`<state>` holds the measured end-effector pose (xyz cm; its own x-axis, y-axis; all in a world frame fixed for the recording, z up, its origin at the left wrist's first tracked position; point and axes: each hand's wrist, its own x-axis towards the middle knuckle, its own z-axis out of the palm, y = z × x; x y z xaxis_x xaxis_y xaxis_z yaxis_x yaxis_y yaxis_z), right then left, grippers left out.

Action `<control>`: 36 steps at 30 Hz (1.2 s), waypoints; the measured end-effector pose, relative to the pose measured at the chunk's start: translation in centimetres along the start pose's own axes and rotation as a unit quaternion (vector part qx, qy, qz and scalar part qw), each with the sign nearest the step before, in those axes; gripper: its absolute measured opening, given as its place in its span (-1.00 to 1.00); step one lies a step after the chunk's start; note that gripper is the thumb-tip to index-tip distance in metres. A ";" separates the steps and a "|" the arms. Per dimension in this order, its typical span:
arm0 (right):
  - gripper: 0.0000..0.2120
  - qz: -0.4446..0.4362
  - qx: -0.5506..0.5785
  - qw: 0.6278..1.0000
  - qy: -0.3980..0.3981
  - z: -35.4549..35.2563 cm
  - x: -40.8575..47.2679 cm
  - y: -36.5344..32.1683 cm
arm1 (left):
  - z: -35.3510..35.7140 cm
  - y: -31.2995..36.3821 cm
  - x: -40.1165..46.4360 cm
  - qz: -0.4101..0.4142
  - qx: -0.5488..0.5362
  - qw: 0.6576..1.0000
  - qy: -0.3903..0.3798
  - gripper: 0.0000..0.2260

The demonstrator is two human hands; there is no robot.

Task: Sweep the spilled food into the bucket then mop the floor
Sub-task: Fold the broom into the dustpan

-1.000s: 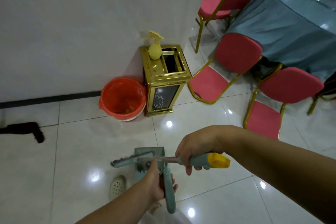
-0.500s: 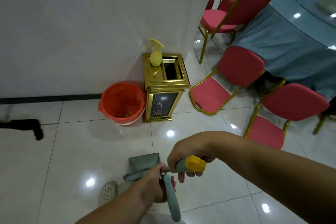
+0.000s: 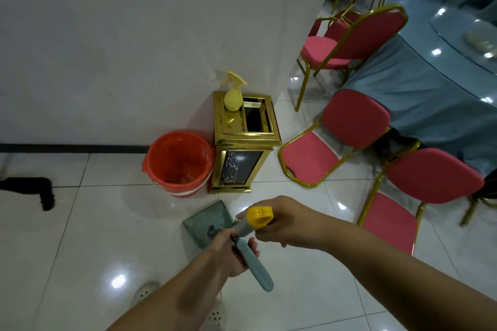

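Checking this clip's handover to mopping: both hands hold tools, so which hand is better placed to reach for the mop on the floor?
Left, probably. The mop lies at the far left, on the left hand's side; the right hand would have to cross over. It must first release the dustpan handle.

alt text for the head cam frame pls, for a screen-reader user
Seen from above, a person's left hand grips a grey-green dustpan handle and the right hand grips a yellow-capped brush handle over a white tiled floor. Ahead, an orange bucket holding food scraps stands beside a gold bin, with red chairs to the right.
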<state>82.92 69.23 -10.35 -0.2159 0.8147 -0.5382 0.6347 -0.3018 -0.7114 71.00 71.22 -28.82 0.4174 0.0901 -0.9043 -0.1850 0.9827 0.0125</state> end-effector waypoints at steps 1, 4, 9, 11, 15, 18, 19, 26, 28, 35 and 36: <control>-0.71 0.004 -0.002 1.000 0.009 0.2 0.3 0.0 | 0.2 0.2 0.0 0.011 0.003 1.000 0.000 -0.73; -0.68 0.018 0.006 0.999 0.045 0.7 1.1 0.0 | 0.8 0.7 0.0 0.022 0.003 1.000 0.001 -0.75; -0.71 0.064 0.021 0.994 0.085 0.9 2.4 0.3 | 1.8 1.5 -1.6 0.041 0.008 0.999 0.013 -0.67; -0.72 0.074 0.025 0.992 0.097 0.9 2.9 0.2 | 1.9 2.0 -2.7 0.055 0.048 0.997 0.018 -0.65; -0.72 0.063 0.038 0.988 0.137 0.6 3.3 -0.1 | 0.5 2.6 -1.6 0.110 0.140 0.982 0.057 -0.57; -0.68 0.066 0.067 0.980 0.173 0.3 3.3 0.0 | 0.6 3.2 -3.9 0.103 0.164 0.980 0.038 -0.66; -0.66 0.073 0.081 0.977 0.185 0.3 3.3 0.2 | 0.7 3.5 -4.8 0.111 0.160 0.980 0.028 -0.71; -0.61 0.110 0.182 0.939 0.271 1.8 4.2 1.2 | -1.1 5.4 -7.4 0.167 0.074 0.982 0.054 -0.67; -0.65 0.156 0.245 0.903 0.317 3.2 4.8 1.6 | -1.8 5.6 -8.3 0.175 0.046 0.982 0.056 -0.66; -0.91 0.267 0.395 0.831 0.286 9.0 7.5 -1.4 | -6.8 7.0 -11.1 0.198 -0.047 0.976 0.073 -0.66; -0.91 0.271 0.397 0.834 0.270 9.6 8.2 -2.6 | -7.8 7.4 -11.7 0.199 -0.062 0.975 0.073 -0.66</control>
<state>72.40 72.01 -17.25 0.4446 0.4918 -0.7487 -0.2079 -0.7563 -0.6203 57.85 76.15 -21.51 0.1614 0.4276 -0.8895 -0.4160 0.8467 0.3316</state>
